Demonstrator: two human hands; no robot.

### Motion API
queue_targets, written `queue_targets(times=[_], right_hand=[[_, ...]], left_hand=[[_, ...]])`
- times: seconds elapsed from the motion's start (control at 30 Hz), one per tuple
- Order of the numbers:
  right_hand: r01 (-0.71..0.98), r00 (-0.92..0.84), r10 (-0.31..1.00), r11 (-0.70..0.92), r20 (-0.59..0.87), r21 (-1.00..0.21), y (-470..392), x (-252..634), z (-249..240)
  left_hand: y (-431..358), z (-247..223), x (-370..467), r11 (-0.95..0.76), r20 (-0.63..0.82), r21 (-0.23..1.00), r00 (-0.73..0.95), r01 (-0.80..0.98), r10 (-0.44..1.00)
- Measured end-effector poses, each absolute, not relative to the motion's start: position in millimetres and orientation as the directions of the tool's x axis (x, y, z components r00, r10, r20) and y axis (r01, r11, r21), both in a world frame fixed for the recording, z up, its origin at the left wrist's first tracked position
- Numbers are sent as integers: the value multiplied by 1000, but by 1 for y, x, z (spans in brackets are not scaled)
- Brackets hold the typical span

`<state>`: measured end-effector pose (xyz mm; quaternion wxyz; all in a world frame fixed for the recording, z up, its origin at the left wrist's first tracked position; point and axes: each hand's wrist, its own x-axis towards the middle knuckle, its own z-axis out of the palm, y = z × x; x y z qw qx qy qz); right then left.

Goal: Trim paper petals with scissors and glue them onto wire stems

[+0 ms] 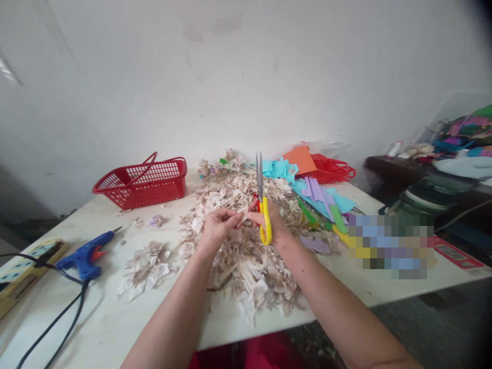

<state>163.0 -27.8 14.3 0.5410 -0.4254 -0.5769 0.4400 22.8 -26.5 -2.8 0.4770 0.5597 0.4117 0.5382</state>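
Note:
A small whitish scrap of paper point(243, 219) is pinched between the thumb and fingers of my left hand point(220, 226). My right hand point(273, 219) carries a pair of scissors point(265, 221) with yellow and red handles, their blades pointing up and slightly parted. The thumb and fingertips of that same hand meet the scrap from the right. Beneath both hands spreads a large heap of crumpled, off-white and brownish paper pieces point(253, 277). A smaller pile of similar pieces point(149, 264) lies to the left of my left forearm.
At the back left stands a red plastic basket point(149, 192). A blue glue gun point(86, 256) and a power strip point(28, 271) with black cables lie at left. Blue crepe paper point(280, 169), an orange sheet point(300, 160) and a red plastic bag point(332, 170) sit back right.

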Motion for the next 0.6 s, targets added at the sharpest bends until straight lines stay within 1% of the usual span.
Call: queue_targets(times=[0.1, 0.23, 0.3, 0.37, 0.47, 0.53, 0.6], right_hand=[[1, -50, 963, 266, 266, -964, -28, 164, 14], [-13, -22, 968, 248, 248, -969, -27, 164, 13], [-23, -5, 969, 246, 246, -969, -26, 164, 12], [-54, 8, 969, 248, 248, -967, -26, 164, 11], [-127, 7, 968, 248, 249, -960, -25, 164, 8], [-176, -9, 964, 262, 267, -949, -26, 164, 7], [-206, -25, 955, 284, 295, -937, -27, 164, 8]], left_hand=[[-26, -3, 23, -207, 212, 977, 83, -57, 974], [-25, -4, 22, -206, 211, 976, 78, -64, 974], [-24, -5, 21, -191, 201, 976, 94, -106, 975], [-22, -7, 19, -118, 153, 973, 172, -198, 973], [-20, -10, 16, 85, 42, 939, 354, -334, 934], [-20, -12, 15, 186, 0, 905, 437, -383, 900], [-21, -13, 14, 252, -23, 875, 485, -414, 874]])
